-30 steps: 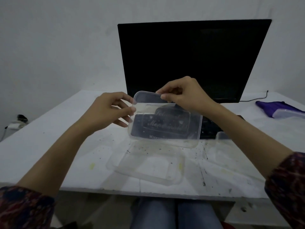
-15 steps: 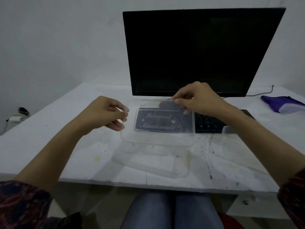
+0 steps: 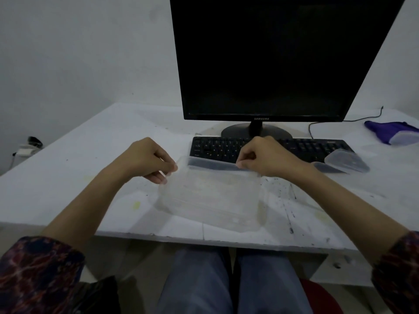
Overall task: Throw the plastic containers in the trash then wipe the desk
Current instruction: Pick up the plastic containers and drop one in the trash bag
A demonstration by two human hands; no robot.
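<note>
A clear plastic container [image 3: 210, 196] lies low over the white desk [image 3: 90, 177], set into or onto a second clear piece beneath it; which piece is which I cannot tell. My left hand [image 3: 147, 159] pinches its far left corner. My right hand [image 3: 260, 158] pinches its far rim near the right corner. Another clear plastic container [image 3: 347, 162] and a lid edge lie to the right, against the keyboard's end. The desk shows black specks and yellowish stains around the containers.
A black monitor [image 3: 272, 60] stands at the back with a black keyboard [image 3: 301, 148] in front of it. A purple cloth [image 3: 385, 130] lies at the far right by a cable. My knees sit under the desk's front edge.
Both hands have lowered the raised clear container down onto the clear piece lying on the desk. The view has tilted down, so the keyboard now shows.
</note>
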